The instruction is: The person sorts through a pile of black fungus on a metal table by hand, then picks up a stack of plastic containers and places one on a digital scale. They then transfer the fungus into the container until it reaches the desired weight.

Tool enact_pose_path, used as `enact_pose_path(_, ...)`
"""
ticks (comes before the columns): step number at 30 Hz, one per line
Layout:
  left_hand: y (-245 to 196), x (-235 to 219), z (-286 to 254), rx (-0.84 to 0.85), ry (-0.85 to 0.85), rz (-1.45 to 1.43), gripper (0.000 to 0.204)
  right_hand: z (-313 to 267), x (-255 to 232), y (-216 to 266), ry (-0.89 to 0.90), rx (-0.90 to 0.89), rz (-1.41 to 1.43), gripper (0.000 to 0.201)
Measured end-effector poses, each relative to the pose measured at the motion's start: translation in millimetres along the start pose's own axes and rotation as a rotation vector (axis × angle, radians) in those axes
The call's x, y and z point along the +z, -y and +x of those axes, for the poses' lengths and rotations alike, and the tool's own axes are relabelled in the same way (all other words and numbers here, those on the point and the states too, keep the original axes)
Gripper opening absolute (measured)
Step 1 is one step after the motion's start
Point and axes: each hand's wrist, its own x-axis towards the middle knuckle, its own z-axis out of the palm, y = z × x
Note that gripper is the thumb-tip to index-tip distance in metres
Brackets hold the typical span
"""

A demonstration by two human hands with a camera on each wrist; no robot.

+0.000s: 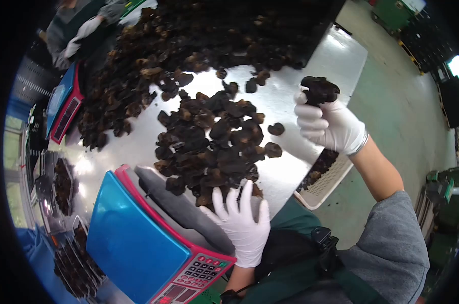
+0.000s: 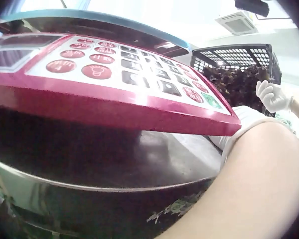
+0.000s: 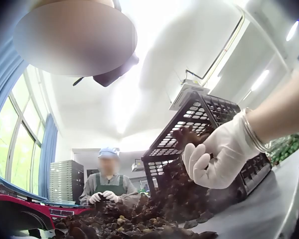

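In a white glove, the right hand (image 1: 331, 124) is raised over the table's right side, fingers curled round dark, ruffled fungus pieces (image 1: 319, 90). The right wrist view shows this hand (image 3: 222, 154) with brown pieces at its thumb side. The gloved left hand (image 1: 244, 225) lies with spread fingers on the near edge of a heap of dark fungus (image 1: 214, 137), beside the scale (image 1: 133, 238). In the left wrist view the scale's keypad (image 2: 139, 69) hides most of that hand.
A larger fungus pile (image 1: 153, 55) spreads from a black crate (image 3: 177, 134) at the far side. Below the table's right edge is a pale basket (image 1: 323, 190). Another gloved person (image 3: 108, 181) stands across, near a second scale (image 1: 64, 104). Filled trays (image 1: 77, 258) are at left.
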Motion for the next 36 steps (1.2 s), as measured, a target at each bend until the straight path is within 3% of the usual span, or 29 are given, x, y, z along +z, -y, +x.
enact_pose_path(7,1,5,-1,0.012,-0.028,0.028,0.056,-26,19,-40,-0.057,0.017,0.356,0.026)
enact_pose_path(13,0,7,-2,0.015,-0.037,0.048,0.057,-28,17,-48,0.047,0.04,0.339,0.023)
enact_pose_path(16,1,8,-2,0.021,-0.037,0.071,0.057,-27,18,-51,0.064,-0.019,0.151,0.023)
enact_pose_path(20,1,7,-2,0.023,-0.04,0.081,0.058,-29,15,-58,-0.061,-0.259,-0.442,0.041)
enact_pose_path(21,1,7,-2,0.023,-0.037,0.085,0.057,-28,16,-58,-0.036,-0.277,-0.367,0.037)
enact_pose_path(22,1,6,-2,0.022,-0.035,0.089,0.057,-26,21,-60,-0.064,-0.345,-0.526,0.035)
enact_pose_path(24,1,6,-2,0.024,-0.036,0.092,0.057,-35,46,-54,-0.351,-0.173,-0.677,0.03)
enact_pose_path(27,1,7,-2,0.024,-0.036,0.087,0.057,-29,47,-59,-0.309,-0.234,-0.678,0.026)
enact_pose_path(28,0,6,-2,0.018,-0.028,0.084,0.057,-27,45,-62,-0.4,-0.171,-0.644,0.029)
enact_pose_path(31,2,9,-3,0.019,-0.044,0.073,0.056,-25,45,-66,-0.273,-0.232,-0.574,0.031)
enact_pose_path(36,4,10,-3,0.023,-0.049,0.068,0.055,-24,40,-65,-0.212,-0.201,-0.605,0.03)
